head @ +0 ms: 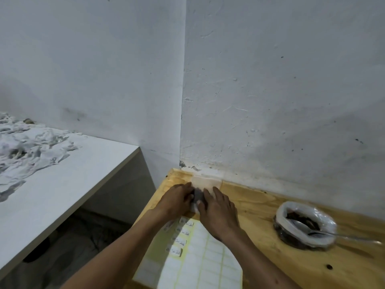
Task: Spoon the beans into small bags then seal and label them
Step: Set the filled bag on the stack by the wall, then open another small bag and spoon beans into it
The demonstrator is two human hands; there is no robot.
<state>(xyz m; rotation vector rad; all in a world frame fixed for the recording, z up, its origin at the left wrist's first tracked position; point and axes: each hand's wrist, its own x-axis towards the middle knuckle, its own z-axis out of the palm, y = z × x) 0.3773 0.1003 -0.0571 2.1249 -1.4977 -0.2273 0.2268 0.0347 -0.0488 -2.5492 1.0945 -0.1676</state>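
Note:
A small clear bag (pixel 205 184) with dark beans in it lies flat on the wooden table (pixel 270 205), near the wall corner. My left hand (pixel 177 200) and my right hand (pixel 218 213) both press on it from either side, fingers flat, with the beans showing dark between them. A large open bag of dark beans (pixel 305 224) stands at the right with a metal spoon (pixel 325 232) resting in it, handle pointing right. A sheet of white labels (pixel 198 265) lies under my forearms; a few at its left edge carry writing.
White walls meet in a corner just behind the small bag. A grey-white marble-patterned table (pixel 52 174) stands to the left, separated by a gap with dark clutter on the floor below. A dark knot (pixel 329 267) marks the wooden top at the right.

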